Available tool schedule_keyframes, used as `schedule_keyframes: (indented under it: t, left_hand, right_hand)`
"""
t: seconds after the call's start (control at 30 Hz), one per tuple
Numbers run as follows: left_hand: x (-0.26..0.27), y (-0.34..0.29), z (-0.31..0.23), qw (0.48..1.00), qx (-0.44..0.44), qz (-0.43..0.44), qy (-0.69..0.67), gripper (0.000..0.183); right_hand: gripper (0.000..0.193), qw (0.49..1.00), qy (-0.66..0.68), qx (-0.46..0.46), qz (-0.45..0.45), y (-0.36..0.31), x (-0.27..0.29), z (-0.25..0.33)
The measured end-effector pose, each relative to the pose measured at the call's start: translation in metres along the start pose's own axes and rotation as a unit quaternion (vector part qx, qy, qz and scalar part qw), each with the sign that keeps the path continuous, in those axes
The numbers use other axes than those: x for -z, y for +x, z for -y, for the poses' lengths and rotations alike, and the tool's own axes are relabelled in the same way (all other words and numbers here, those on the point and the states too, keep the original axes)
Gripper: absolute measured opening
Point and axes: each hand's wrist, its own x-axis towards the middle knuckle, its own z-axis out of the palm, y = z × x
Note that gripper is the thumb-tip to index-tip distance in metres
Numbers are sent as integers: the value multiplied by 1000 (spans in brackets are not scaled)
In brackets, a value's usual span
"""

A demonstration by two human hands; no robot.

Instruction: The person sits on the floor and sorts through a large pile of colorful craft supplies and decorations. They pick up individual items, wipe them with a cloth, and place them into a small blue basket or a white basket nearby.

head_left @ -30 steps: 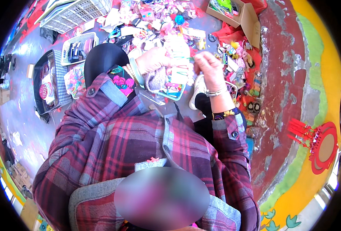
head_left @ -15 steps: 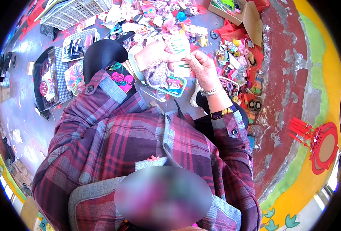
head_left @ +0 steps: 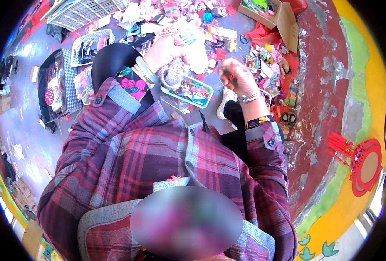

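Observation:
My left hand (head_left: 160, 54) grips a pale card (head_left: 197, 50) by its near left edge. Green strips, perhaps hair clips, show on the card's upper part. A fuzzy grey-purple bundle (head_left: 171, 75) lies just below that hand. To the right, my right hand (head_left: 241, 80) is apart from the card, its fingers curled around a small dark green and reddish thing (head_left: 232, 81) too small to name. Between my hands and my body stands a white-rimmed basket (head_left: 207, 102) with colourful small items in it.
A heap of accessories (head_left: 158, 30) spreads ahead of me. At left are a checked box (head_left: 73, 82), a white basket (head_left: 76, 48) and a grey crate (head_left: 86, 15). An open cardboard box (head_left: 286, 26) stands at far right, near small plush items (head_left: 269, 54). My white shoe (head_left: 226, 102) is below my right hand.
My right hand has come off the card and moved right and slightly down, fingers now curled. My left hand has shifted a little left with the card, uncovering more of the basket.

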Motion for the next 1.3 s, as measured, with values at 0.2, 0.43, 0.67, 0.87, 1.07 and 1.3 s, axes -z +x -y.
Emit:
schedule_keyframes:
  t: [0.2, 0.43, 0.67, 0.87, 1.07, 1.3]
  left_hand:
    - [0, -2, 4, 982, -109, 18, 155, 14]
    - [32, -5, 7, 997, -23, -20, 68, 10]
    - [17, -5, 13, 971, 5, 49, 233, 16]
    - [17, -17, 15, 869, 46, 245, 428, 25]
    - [-3, -16, 30, 769, 26, 317, 555, 35]
    - [33, 0, 12, 916, -35, -65, 395, 31]
  right_hand:
    - [17, 997, -72, 11, -30, 10, -39, -13]
    - [18, 957, -231, -159, -73, 25, 30, -84]
    - [27, 596, -782, 51, 177, 41, 82, -148]
    - [50, 902, -394, 166, -60, 43, -2, -42]
    - [40, 753, -630, 111, 155, 22, -49, -30]
    - [9, 945, -323, -28, -42, 22, -11, -4]
